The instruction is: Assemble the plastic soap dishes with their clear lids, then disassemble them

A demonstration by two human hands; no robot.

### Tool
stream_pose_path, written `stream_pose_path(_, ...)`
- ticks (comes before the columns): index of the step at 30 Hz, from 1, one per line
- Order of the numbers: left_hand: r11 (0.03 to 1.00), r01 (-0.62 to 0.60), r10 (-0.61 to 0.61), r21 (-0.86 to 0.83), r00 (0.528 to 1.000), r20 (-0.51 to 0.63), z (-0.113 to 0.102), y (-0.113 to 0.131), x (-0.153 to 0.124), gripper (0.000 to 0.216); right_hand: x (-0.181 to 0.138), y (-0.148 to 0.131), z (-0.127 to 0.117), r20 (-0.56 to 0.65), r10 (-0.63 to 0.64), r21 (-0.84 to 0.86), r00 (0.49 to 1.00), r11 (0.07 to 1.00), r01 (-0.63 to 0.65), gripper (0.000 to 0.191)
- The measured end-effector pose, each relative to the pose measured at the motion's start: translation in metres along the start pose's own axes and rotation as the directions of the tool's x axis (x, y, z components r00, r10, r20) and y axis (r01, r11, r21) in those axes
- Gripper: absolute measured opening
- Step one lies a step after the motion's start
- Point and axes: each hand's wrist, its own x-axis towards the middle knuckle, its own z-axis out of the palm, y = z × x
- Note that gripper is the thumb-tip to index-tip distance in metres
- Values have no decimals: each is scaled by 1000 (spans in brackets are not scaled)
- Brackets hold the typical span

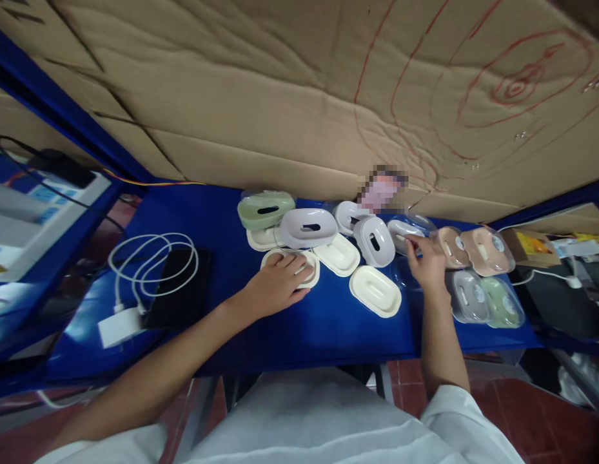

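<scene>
On the blue desk [328,322], the wrapped cases [487,250] at my right look finished, I judge; cream bases [375,291] and white lids [309,227] in the middle lie loose. My left hand [280,283] rests flat, fingers released, on a cream tray [313,277]. My right hand [427,264] pinches a clear-wrapped white case [400,229] at its fingertips.

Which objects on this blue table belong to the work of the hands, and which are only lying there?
In the work: left hand, flat on a cream oval plastic tray; right hand, fingers on a white oval shell in clear wrap; second cream oval tray; green oval plastic shell.
Lying about: coiled white cable; black flat device; white plug block.
</scene>
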Motion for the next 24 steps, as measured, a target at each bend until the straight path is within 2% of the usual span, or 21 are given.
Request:
stream_pose_path(4,1000,5,-5,-5,1000,13,-1,1,0,35,-5,2,6,131,-31,18,991,999,29,41)
stream_pose_path(9,1000,11,-11,-19,1000,7,-1,1,0,33,-4,8,7,151,-23,48,988,999,16,40)
stream_pose_path(15,999,6,-7,-35,1000,-14,0,0,0,34,-2,-8,6,-101,65,45,993,997,-61,47)
stream_pose_path(19,1000,-5,5,-13,1000,-24,-1,0,0,34,0,-17,5,-104,-16,11,994,1000,17,39)
stream_pose_path(22,1000,-18,18,-8,998,-55,-2,1,1,32,-2,1,-11,-227,40,-62,973,997,-55,41)
stream_pose_path(24,999,-33,33,3,996,-81,-2,2,1,29,-6,27,-31,-366,144,-133,919,970,-205,46)
